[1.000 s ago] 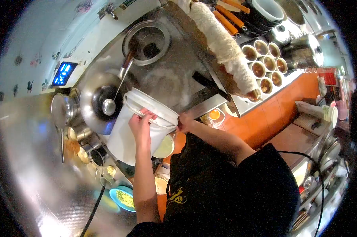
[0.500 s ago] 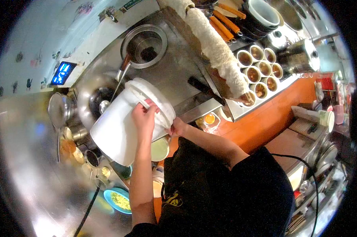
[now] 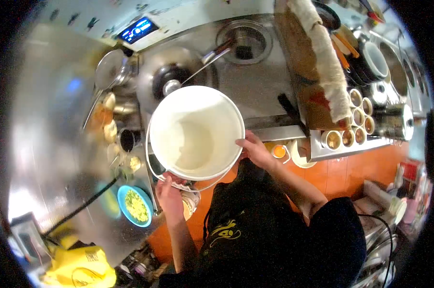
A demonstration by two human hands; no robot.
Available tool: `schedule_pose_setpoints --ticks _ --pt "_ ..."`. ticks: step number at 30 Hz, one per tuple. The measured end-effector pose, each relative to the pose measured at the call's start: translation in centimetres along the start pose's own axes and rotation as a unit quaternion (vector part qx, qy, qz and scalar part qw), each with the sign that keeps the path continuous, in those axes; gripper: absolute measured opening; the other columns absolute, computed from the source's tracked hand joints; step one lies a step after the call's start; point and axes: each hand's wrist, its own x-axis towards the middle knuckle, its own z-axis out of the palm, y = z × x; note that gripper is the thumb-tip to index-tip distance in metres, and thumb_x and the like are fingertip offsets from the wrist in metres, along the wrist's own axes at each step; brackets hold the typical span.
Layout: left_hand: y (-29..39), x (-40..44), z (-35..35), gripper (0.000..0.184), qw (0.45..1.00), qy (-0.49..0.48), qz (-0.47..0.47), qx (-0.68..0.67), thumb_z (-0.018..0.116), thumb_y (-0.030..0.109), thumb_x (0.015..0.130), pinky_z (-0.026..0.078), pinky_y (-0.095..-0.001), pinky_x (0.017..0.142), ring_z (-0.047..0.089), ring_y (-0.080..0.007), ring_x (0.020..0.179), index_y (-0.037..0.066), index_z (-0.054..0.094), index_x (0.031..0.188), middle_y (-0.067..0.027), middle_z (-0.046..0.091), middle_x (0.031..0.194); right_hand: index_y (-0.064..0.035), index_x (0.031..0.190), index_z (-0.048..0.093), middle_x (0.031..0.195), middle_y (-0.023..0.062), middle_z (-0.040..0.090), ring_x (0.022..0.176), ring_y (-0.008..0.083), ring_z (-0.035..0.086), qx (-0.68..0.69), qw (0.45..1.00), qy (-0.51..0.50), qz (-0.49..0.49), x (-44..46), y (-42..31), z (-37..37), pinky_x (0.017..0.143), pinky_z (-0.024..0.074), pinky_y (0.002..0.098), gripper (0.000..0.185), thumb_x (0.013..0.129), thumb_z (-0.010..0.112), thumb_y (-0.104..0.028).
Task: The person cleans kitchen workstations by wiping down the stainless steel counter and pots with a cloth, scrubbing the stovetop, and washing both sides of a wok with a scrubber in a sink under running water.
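Observation:
A white plastic bucket [image 3: 196, 133] is held up in front of me, its open mouth facing the camera. Its inside looks pale, with a shadow towards the bottom. At the near rim, my left hand [image 3: 170, 192] is closed on the bucket by its wire handle. My right hand [image 3: 255, 150] grips the rim on the right side, thumb over the edge. Behind the bucket sits a wok [image 3: 154, 72] with a ladle [image 3: 173, 87] in it, the ladle's handle pointing up to the right.
Left, a blue bowl [image 3: 136, 206] of chopped yellow-green food stands on the steel counter [image 3: 58, 158]. A round sunken well [image 3: 244, 43] lies at the back. Right are several filled cups [image 3: 347, 138], a steel pot [image 3: 399, 121] and a long rolled cloth [image 3: 322, 57]. A yellow bag [image 3: 82, 269] lies lower left.
The bucket has turned from lying on its side to showing its open mouth. My left hand has moved down to the near rim, my right hand to its right side. The view has shifted left.

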Motion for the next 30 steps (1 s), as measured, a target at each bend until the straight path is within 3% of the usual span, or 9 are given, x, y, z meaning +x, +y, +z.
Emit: schedule_pose_setpoints --ticks 3,10,15,18,20,21,24,27,30 --pt "-0.6 -4.1 -1.7 0.041 0.967 0.234 0.021 0.097 0.064 0.016 0.091 0.053 -0.0342 0.077 0.064 -0.0262 0.090 -0.006 0.053 0.124 -0.0155 0.063 0.106 -0.0025 0.136 0.049 0.102 0.0082 0.068 0.076 0.0145 0.065 -0.063 0.997 -0.029 -0.018 -2.3 1.4 2.5 0.062 0.0544 0.0277 0.050 0.092 0.064 -0.021" --pt "-8.7 -9.1 -17.9 0.044 0.989 0.097 -0.112 0.020 0.060 0.011 0.095 0.058 -0.0321 0.064 0.064 -0.0208 0.083 0.000 0.044 0.134 -0.0160 0.061 0.108 -0.0005 0.138 0.045 0.113 0.0093 0.064 0.099 0.0175 0.062 -0.186 0.982 0.015 0.010 -12.9 7.6 6.4 0.081 0.0536 0.0319 0.052 0.092 0.064 -0.018" --pt "-11.2 -13.7 -13.6 0.040 0.987 -0.036 -0.153 0.019 0.061 0.013 0.096 0.056 -0.0279 0.054 0.066 -0.0164 0.084 0.003 0.049 0.133 -0.0106 0.062 0.113 -0.0009 0.139 0.046 0.122 0.0101 0.063 0.107 0.0229 0.062 -0.171 0.976 0.131 0.016 -21.5 13.3 1.1 0.095 0.0500 0.0363 0.052 0.095 0.063 -0.022" --pt "-19.5 -14.2 -13.4 0.039 0.969 -0.141 -0.184 0.079 0.068 0.023 0.092 0.056 -0.0352 0.078 0.064 -0.0208 0.099 -0.003 0.060 0.120 -0.0131 0.061 0.117 -0.0015 0.141 0.043 0.129 0.0150 0.058 0.111 0.0266 0.061 -0.018 0.965 0.262 0.025 -27.2 16.3 -1.9 0.097 0.0499 0.0396 0.052 0.097 0.060 -0.023" --pt "-19.8 -15.9 -9.1 0.069 0.953 -0.234 -0.137 0.139 0.073 0.019 0.088 0.061 -0.0347 0.081 0.065 -0.0227 0.102 -0.006 0.034 0.139 -0.0189 0.058 0.122 0.0004 0.140 0.041 0.130 0.0189 0.055 0.112 0.0280 0.061 -0.004 0.963 0.270 0.008 -31.0 17.9 -3.2 0.097 0.0509 0.0402 0.050 0.097 0.056 -0.023" --pt "-20.7 -17.4 -6.5 0.068 0.951 -0.257 -0.152 0.074 0.072 0.035 0.089 0.050 -0.0374 0.093 0.060 -0.0246 0.109 -0.004 0.043 0.137 -0.0140 0.062 0.119 0.0018 0.139 0.041 0.131 0.0204 0.054 0.112 0.0290 0.060 0.010 0.958 0.287 0.011 -33.0 18.0 -3.4 0.097 0.0506 0.0402 0.050 0.097 0.055 -0.021" --pt "-21.3 -21.1 -0.2 0.095 0.912 -0.304 -0.201 0.189 0.078 0.027 0.084 0.051 -0.0410 0.101 0.057 -0.0348 0.119 -0.006 0.016 0.147 -0.0335 0.043 0.135 0.0091 0.133 0.045 0.129 0.0226 0.057 0.111 0.0325 0.062 0.197 0.943 0.267 0.009 -38.0 19.8 -7.1 0.096 0.0525 0.0447 0.047 0.094 0.050 -0.016" --pt "-27.9 -24.0 4.6 0.074 0.837 -0.488 -0.121 0.216 0.079 0.035 0.082 0.054 -0.0454 0.096 0.056 -0.0360 0.122 -0.001 0.044 0.135 -0.0254 0.040 0.144 0.0152 0.131 0.043 0.123 0.0272 0.060 0.108 0.0361 0.063 0.233 0.916 0.323 -0.040 -44.0 21.0 -11.4 0.096 0.0527 0.0454 0.050 0.090 0.047 -0.013" --pt "-33.3 -28.0 10.6 0.035 0.755 -0.612 0.015 0.234 0.076 0.036 0.085 0.052 -0.0426 0.090 0.062 -0.0300 0.112 0.004 0.073 0.099 -0.0171 0.052 0.142 0.0151 0.128 0.044 0.116 0.0266 0.062 0.090 0.0311 0.067 0.318 0.865 0.377 -0.094 -49.6 19.4 -15.4 0.070 0.0572 0.0337 0.048 0.089 0.045 -0.013"
